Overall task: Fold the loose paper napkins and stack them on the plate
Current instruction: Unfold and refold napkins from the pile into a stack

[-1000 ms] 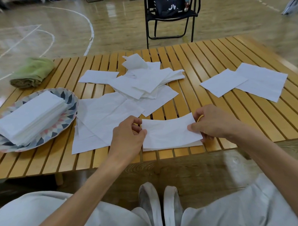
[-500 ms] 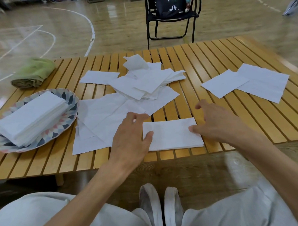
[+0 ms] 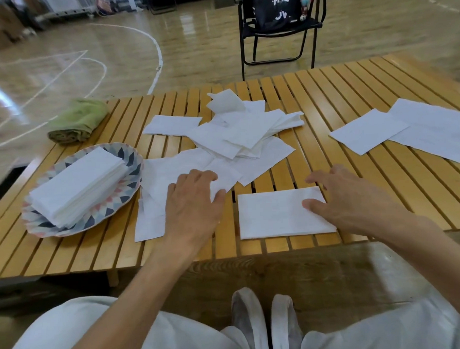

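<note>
The folded napkin (image 3: 280, 214) lies flat under the right hand's (image 3: 354, 200) relaxed thumb; the left hand (image 3: 193, 205), fingers straight, rests just beside it.

Right hand (image 3: 348, 200) flat on folded napkin (image 3: 275, 214)

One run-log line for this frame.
stage: fold done | folded napkin flat on table | right hand touching it | left hand on loose napkins | plate stacked
</note>
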### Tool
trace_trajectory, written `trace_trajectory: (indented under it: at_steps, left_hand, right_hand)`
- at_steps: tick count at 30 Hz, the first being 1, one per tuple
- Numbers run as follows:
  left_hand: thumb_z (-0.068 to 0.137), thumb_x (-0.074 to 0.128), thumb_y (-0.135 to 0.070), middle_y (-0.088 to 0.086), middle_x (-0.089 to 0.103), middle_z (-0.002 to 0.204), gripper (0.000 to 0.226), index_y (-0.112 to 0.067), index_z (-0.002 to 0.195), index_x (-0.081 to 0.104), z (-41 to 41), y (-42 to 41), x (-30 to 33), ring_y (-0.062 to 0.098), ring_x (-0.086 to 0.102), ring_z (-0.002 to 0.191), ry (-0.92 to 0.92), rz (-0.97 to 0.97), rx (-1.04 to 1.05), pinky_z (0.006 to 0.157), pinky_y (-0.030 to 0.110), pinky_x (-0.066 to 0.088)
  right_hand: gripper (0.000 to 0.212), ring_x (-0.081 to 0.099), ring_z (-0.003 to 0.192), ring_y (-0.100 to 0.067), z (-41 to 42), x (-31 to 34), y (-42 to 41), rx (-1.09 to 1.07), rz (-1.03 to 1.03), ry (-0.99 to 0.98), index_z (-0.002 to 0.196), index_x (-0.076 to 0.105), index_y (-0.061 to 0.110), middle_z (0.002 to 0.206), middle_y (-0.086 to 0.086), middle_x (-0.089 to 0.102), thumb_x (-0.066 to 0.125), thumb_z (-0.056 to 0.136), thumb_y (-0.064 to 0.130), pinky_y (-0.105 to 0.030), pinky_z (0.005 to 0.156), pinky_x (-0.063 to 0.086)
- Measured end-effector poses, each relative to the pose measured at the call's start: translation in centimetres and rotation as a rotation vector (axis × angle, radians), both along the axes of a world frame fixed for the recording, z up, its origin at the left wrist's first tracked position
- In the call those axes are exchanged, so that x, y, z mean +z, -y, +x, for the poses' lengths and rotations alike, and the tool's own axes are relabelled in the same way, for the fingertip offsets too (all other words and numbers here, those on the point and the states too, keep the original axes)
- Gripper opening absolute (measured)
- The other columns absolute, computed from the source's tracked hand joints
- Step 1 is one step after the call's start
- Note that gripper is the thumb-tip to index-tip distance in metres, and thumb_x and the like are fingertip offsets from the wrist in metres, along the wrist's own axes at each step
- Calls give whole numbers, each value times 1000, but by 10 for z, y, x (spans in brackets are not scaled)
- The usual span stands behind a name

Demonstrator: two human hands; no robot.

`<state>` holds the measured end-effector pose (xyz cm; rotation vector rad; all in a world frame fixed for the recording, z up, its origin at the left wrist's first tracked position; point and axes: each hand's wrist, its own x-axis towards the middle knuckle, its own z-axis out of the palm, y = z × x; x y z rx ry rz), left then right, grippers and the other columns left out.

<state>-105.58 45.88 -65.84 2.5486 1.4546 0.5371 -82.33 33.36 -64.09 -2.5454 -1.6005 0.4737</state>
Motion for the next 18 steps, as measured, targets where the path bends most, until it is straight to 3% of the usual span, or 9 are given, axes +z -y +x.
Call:
trace_trajectory:
  at_steps: [4, 8, 14, 18]
  left_hand:
    - [94, 54, -50, 0, 57, 121, 38, -23, 121, 56, -10, -16, -5, 22, 51, 112, -162, -52, 98, 93, 38, 39]
    - [96, 54, -46, 0, 56, 111, 26, -24, 109, 59, -7, -18, -9, 20, 51, 103, -171, -24, 94, 86, 37, 44]
    - [99, 54, -33, 0, 61, 102, 15, -23, 103, 64, -8, -15, -9, 17, 55, 95, -89, 6, 84, 83, 35, 50]
    - [100, 53, -28, -2, 68, 99, 17, -20, 103, 68, -8, -13, -3, 17, 61, 91, 2, 46, 95, 79, 33, 49]
  right_hand:
    - [50, 60, 99, -16, -9, -5, -1, 38, -7, 27, 142, 37, 35, 132, 2, 41, 49, 98, 54, -30, 76, 51]
    - [50, 59, 96, -15, -11, -8, -3, 48, 22, 55, 143, 37, 33, 130, 2, 41, 48, 98, 54, -28, 74, 49]
    - [48, 58, 88, -13, -9, -12, -2, 19, 53, 77, 141, 41, 32, 130, 2, 43, 48, 98, 54, -24, 68, 47]
    - [36, 60, 92, -10, -11, -10, -4, -15, 247, -16, 130, 53, 30, 125, 6, 51, 50, 99, 49, -27, 76, 49]
